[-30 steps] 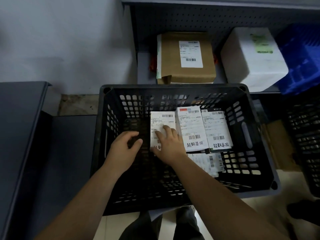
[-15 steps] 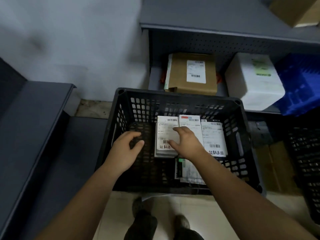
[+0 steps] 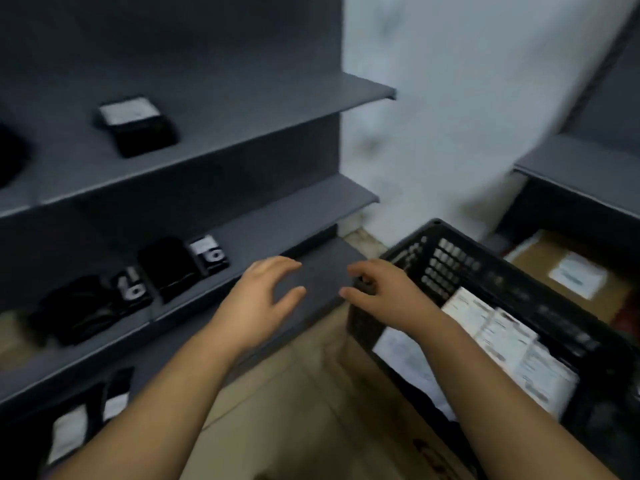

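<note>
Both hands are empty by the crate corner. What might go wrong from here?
1. The right hand is at the crate corner; a snag there may jolt it and shift the boxes inside.
2. The left hand hangs over the shelf; a sweep leftward may knock the black packs.
3. The view is blurred, so aim may be off.

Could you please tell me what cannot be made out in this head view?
All in the head view:
Print on the white labels in the black crate: motion blur smears it.
Whether the right hand touches the crate's rim: blur, and the hand covers that corner.
The crate's right side: cut off by the picture's edge.
What the dark items on the grey shelf are: dim and blurred.
</note>
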The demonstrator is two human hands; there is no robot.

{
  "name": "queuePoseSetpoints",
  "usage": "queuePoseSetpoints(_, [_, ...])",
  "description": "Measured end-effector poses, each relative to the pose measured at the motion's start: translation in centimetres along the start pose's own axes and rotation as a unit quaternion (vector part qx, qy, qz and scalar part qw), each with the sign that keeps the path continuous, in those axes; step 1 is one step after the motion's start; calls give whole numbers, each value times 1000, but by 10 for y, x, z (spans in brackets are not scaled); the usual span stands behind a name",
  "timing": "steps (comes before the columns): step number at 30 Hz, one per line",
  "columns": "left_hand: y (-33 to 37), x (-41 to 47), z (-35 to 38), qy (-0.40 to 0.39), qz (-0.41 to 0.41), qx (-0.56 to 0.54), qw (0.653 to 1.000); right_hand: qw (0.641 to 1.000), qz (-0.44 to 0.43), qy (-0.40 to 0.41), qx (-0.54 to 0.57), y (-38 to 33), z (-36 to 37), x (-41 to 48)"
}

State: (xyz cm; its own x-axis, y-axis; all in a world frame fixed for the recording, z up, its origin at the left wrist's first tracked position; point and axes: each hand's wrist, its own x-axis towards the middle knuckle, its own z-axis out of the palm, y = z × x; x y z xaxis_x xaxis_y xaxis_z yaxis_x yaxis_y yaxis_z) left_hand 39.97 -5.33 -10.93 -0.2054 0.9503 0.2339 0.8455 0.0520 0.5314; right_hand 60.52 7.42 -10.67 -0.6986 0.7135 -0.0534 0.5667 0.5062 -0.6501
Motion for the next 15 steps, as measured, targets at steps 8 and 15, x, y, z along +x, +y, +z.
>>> queuePoseSetpoints(8, [-86,-229,-170,212,-177,49,960,972,-218,-81,29,-241,130,-5])
queuePoseSetpoints(15, [-157,-479,-275,293,-318,88,897,923,-323,-205,30,-433,318,-78])
